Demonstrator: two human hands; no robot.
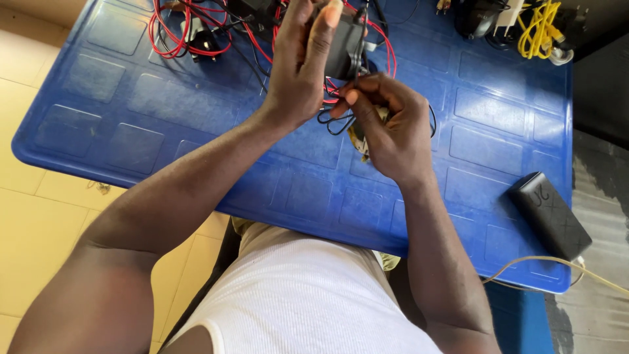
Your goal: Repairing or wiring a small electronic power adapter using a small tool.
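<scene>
- Hands work close together above blue table [196, 118].
- Left hand [301, 65] grips black box [345, 49], held upright.
- Right hand [386, 124] pinches black wire [334, 121] just below box.
- Power bank [549, 215] lies well apart, at right.

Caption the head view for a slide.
Left hand grips a black device while right hand pinches its thin black wire over a blue table.

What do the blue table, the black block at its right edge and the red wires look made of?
Blue table: moulded plastic by the look, semi-gloss, with raised square panels and soft sheen.
Black block: probably matte plastic casing, with rounded edges and faint scuffs; could be rubber-coated.
Red wires: flexible plastic-insulated wire, smooth and slightly shiny, lying in loose loops. Whatever is under the insulation is not visible.
</scene>
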